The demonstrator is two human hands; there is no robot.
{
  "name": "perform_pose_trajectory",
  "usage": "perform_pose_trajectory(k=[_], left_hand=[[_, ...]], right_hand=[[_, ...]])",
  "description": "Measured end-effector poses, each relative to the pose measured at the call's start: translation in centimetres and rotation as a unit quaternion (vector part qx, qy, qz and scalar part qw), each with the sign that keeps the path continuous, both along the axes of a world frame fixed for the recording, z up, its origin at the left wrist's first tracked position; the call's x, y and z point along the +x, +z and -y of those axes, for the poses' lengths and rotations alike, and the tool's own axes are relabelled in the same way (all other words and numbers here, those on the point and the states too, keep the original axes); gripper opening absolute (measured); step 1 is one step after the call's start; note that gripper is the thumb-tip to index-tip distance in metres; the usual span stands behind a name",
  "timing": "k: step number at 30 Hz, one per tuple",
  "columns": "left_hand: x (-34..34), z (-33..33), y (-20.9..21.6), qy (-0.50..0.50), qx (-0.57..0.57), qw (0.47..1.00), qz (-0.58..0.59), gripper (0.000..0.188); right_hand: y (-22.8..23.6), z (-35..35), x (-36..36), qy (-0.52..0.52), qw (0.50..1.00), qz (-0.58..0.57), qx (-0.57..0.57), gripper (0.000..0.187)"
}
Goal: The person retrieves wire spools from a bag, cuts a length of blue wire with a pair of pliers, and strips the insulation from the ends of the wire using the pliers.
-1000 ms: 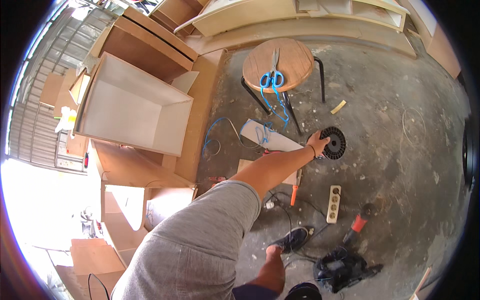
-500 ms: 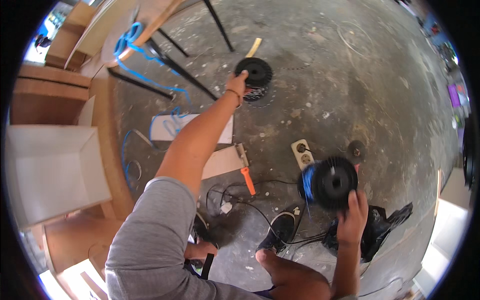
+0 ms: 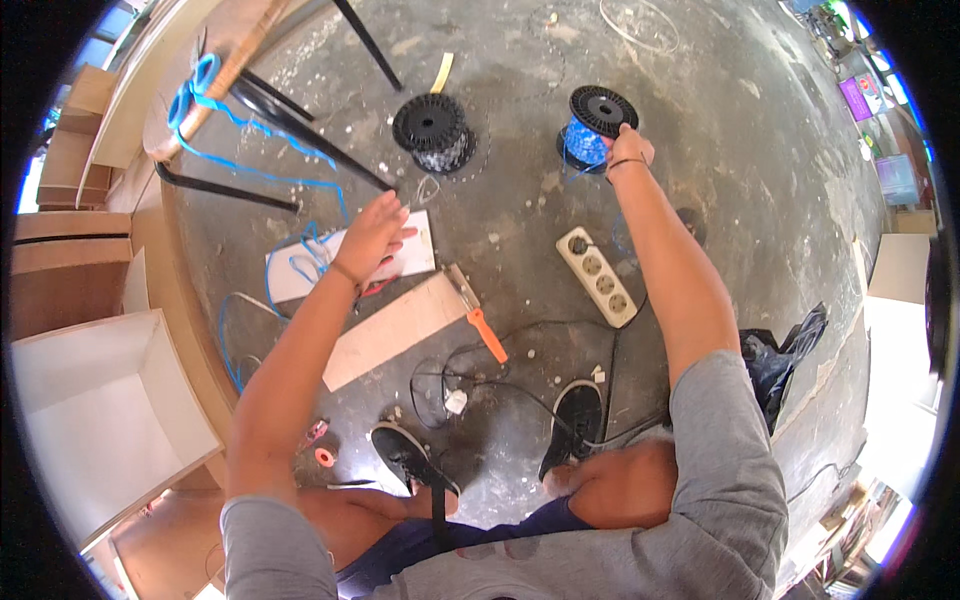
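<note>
My right hand (image 3: 630,147) grips the edge of the top flange of a black spool (image 3: 603,108) wound with blue cord, at the far right of the centre; the spool looks upright on the floor. My left hand (image 3: 380,238) is over a white board (image 3: 418,245), its fingers loosely apart and nothing seen in them. A red-handled tool (image 3: 377,287) shows partly beneath that wrist, its kind hidden. Beyond the left hand stands a second black spool (image 3: 430,122) wound with black-and-white cord. Tangled blue strap (image 3: 315,245) lies on the board.
A scraper with an orange handle (image 3: 487,335) touches a wooden plank (image 3: 395,332). A white power strip (image 3: 598,275) trails black cable near my shoes. A black-legged stool (image 3: 310,125) stands left, white-lined box (image 3: 110,390) beside it; a black plastic bag (image 3: 785,365) lies right.
The blue-cord spool has moved from near my right foot to the far floor, with my right hand on it. My left hand has left the black-and-white spool and come back nearer.
</note>
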State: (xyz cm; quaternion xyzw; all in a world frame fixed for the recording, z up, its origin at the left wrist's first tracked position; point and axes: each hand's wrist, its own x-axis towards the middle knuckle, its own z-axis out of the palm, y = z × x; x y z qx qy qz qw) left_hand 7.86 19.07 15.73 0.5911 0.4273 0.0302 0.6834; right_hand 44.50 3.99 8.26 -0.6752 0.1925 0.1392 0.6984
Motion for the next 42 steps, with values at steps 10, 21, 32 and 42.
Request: perform_pose_trajectory(k=[10, 21, 32, 42], left_hand=[[-12.5, 1.1, 4.1, 0.097, -0.047, 0.994, 0.026, 0.043], [-6.0, 7.4, 8.8, 0.002, -0.235, 0.945, 0.226, 0.038], [-12.2, -0.5, 3.4, 0.264, -0.138, 0.935, 0.190, 0.028], [-13.3, -1.7, 0.6, 0.167, 0.295, 0.941, -0.011, 0.026]], right_hand=[[3.3, 7.9, -6.4, 0.193, 0.980, 0.027, -0.040, 0.036], [17.2, 4.7, -31.4, 0.738, 0.464, 0.488, -0.035, 0.016], [22.9, 1.5, -26.1, 0.736, 0.595, 0.302, -0.114, 0.016], [16.5, -5.4, -28.3, 0.655, 0.464, 0.586, -0.110, 0.015]])
